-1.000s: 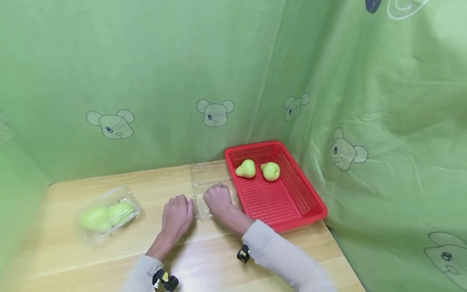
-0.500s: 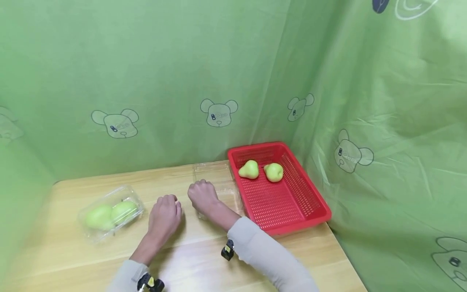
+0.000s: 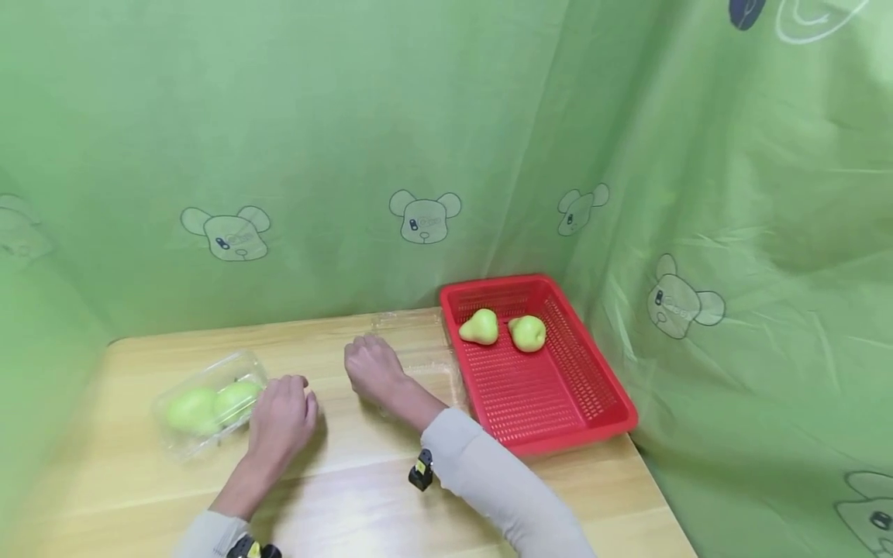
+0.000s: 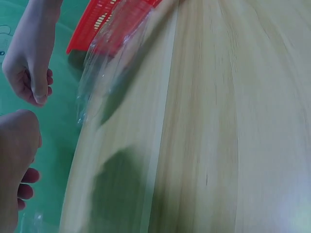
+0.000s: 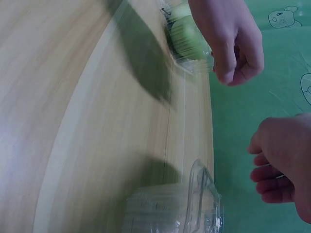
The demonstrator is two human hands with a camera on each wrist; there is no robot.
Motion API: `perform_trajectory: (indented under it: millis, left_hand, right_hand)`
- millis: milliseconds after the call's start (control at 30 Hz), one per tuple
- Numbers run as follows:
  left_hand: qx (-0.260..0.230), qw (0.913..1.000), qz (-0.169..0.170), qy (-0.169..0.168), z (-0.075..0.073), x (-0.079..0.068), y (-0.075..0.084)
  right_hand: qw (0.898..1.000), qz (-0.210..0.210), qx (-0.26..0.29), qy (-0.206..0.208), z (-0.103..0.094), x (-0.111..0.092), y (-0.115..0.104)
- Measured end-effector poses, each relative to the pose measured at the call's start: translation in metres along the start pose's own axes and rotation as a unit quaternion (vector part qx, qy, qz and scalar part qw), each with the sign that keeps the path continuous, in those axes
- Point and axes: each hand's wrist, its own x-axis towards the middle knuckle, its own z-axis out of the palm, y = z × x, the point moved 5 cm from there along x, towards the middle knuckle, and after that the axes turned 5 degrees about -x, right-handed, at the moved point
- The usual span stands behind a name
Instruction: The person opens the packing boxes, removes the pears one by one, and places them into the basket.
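My left hand (image 3: pixel 282 415) hangs over the table beside a clear plastic clamshell (image 3: pixel 183 448) holding two green pears (image 3: pixel 191 411). Its fingers curl loosely around nothing, and in the head view it overlaps the clamshell's right end. To its right is my right hand (image 3: pixel 373 372), also loosely curled and holding nothing. An opened clear clamshell (image 3: pixel 438 370) lies just beyond that hand, against the red basket, partly hidden by the hand and forearm. In the right wrist view both hands are apart from the opened clamshell (image 5: pixel 204 201).
A red plastic basket (image 3: pixel 551 446) stands at the right back with two green pears (image 3: pixel 480 327) in it. Green curtains (image 3: pixel 321 155) rise behind and at both sides of the wooden table (image 3: pixel 349 488).
Both hands have moved left, away from the opened clamshell; the left hand has come up to the clamshell with pears. The head view has turned slightly left.
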Motion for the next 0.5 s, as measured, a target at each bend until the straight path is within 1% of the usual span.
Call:
perform_trajectory:
  millis: [100,167,300,367,467,500]
  left_hand:
    - [0.001,0.9999,-0.003,0.011,-0.011,-0.004,-0.009]
    - [0.002,0.9997,-0.003,0.023,-0.019,-0.007,-0.015]
    - [0.012,0.9979,0.011,0.062,-0.036,-0.011,-0.024]
    - [0.017,0.9969,0.019,0.074,-0.043,-0.012,-0.028]
    - [0.012,0.9973,0.012,0.072,-0.051,-0.013,-0.034]
    - [0.009,0.9976,0.004,0.069,-0.054,-0.013,-0.037]
  right_hand:
    - [1.000,-0.010,0.013,0.007,-0.004,0.006,-0.005]
    - [1.000,-0.015,0.024,0.007,-0.005,0.010,-0.009]
    - [0.998,-0.027,0.053,0.004,-0.006,0.017,-0.016]
    - [0.997,-0.035,0.066,0.004,-0.005,0.020,-0.020]
    - [0.996,-0.048,0.076,0.007,-0.005,0.024,-0.026]
    - [0.996,-0.052,0.079,0.008,-0.006,0.025,-0.028]
